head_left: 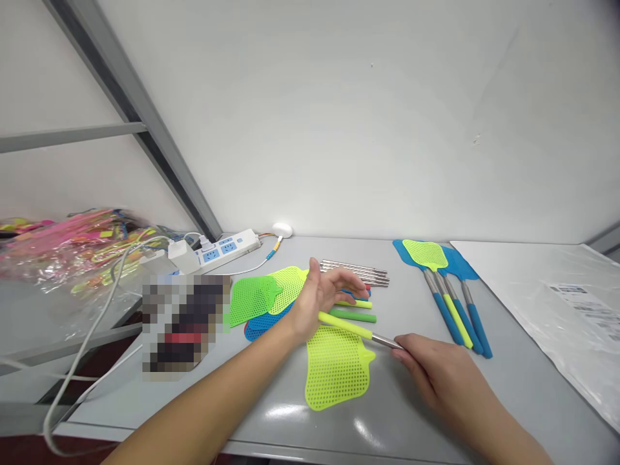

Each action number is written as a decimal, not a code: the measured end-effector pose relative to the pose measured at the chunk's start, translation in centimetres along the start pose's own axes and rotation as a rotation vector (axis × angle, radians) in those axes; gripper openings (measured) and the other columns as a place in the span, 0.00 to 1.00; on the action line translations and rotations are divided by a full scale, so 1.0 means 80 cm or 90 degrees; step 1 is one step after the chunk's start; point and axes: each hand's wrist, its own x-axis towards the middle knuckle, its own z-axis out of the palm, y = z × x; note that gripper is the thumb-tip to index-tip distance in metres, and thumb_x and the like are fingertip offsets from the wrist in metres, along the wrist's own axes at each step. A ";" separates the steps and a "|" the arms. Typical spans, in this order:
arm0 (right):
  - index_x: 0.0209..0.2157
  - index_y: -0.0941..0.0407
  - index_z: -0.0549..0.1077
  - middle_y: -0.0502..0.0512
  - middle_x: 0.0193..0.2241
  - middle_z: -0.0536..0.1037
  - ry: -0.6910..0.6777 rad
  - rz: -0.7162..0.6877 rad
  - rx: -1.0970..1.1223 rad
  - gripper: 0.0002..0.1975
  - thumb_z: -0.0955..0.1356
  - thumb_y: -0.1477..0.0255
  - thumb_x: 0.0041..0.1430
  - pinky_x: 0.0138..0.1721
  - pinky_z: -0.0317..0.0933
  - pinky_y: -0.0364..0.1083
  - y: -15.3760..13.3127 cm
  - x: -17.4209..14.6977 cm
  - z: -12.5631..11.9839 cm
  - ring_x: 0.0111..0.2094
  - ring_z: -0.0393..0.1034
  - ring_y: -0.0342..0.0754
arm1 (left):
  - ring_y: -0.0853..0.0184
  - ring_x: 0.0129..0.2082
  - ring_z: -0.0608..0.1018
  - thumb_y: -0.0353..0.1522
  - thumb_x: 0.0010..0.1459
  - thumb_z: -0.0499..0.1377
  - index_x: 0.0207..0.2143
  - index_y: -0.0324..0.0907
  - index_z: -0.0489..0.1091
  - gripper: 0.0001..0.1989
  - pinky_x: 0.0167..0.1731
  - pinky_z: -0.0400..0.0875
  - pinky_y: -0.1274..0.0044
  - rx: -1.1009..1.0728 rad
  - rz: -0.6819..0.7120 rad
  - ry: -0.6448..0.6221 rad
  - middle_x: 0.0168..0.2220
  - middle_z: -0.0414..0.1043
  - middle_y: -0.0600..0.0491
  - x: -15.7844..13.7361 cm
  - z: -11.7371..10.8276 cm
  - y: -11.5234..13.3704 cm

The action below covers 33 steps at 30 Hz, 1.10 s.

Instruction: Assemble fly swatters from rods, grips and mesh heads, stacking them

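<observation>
A: Item in hand?
B: One metal rod (385, 342) with yellow-green grip (346, 324), above the surface (411, 429). Right hand (436, 368): fingers closed round the rod. Left hand (317, 300): fingers loosely spread, palm by the grip's end; whether it presses, cannot tell.
A: Surroundings?
B: Yellow-green mesh head (336, 378), flat, partly under the grip. Loose grips (356, 316), partly hidden by the left hand; bare rods (358, 268) behind. Left: green mesh head (249, 300), overlapping others. Right: swatters (475, 316), blue and yellow-green, heads overlapping. Far left: power strip (232, 247), bagged goods (92, 245), one pixelated patch (186, 323).
A: Markings?
B: White plastic sheet (533, 284), far right, bears a printed label (588, 310); text too small to read. Brands: none legible.
</observation>
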 end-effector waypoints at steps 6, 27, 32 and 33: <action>0.27 0.53 0.64 0.46 0.18 0.70 0.013 -0.055 -0.076 0.16 0.57 0.67 0.70 0.21 0.48 0.43 -0.011 0.017 -0.016 0.18 0.65 0.43 | 0.60 0.40 0.76 0.62 0.54 0.25 0.38 0.39 0.72 0.48 0.44 0.69 0.67 -0.024 0.017 0.006 0.39 0.73 0.43 -0.004 0.007 -0.001; 0.43 0.53 0.70 0.51 0.30 0.76 0.148 -0.025 0.042 0.08 0.65 0.66 0.65 0.29 0.62 0.44 -0.008 0.066 -0.023 0.29 0.71 0.45 | 0.69 0.27 0.70 0.42 0.67 0.49 0.33 0.41 0.69 0.17 0.39 0.60 0.71 1.022 0.389 -0.068 0.26 0.72 0.54 -0.006 0.001 0.015; 0.61 0.52 0.53 0.58 0.42 0.72 0.369 0.120 0.322 0.28 0.66 0.65 0.62 0.35 0.68 0.47 -0.018 0.062 0.002 0.37 0.71 0.48 | 0.70 0.25 0.70 0.37 0.69 0.46 0.38 0.41 0.67 0.14 0.28 0.60 0.77 0.964 0.394 0.073 0.27 0.71 0.54 -0.004 -0.014 0.017; 0.60 0.52 0.53 0.58 0.42 0.71 0.379 0.121 0.337 0.27 0.65 0.66 0.63 0.36 0.68 0.47 -0.021 0.060 0.008 0.39 0.71 0.49 | 0.71 0.25 0.71 0.36 0.69 0.45 0.39 0.41 0.66 0.13 0.27 0.60 0.78 0.915 0.390 0.134 0.28 0.71 0.54 -0.005 -0.019 0.018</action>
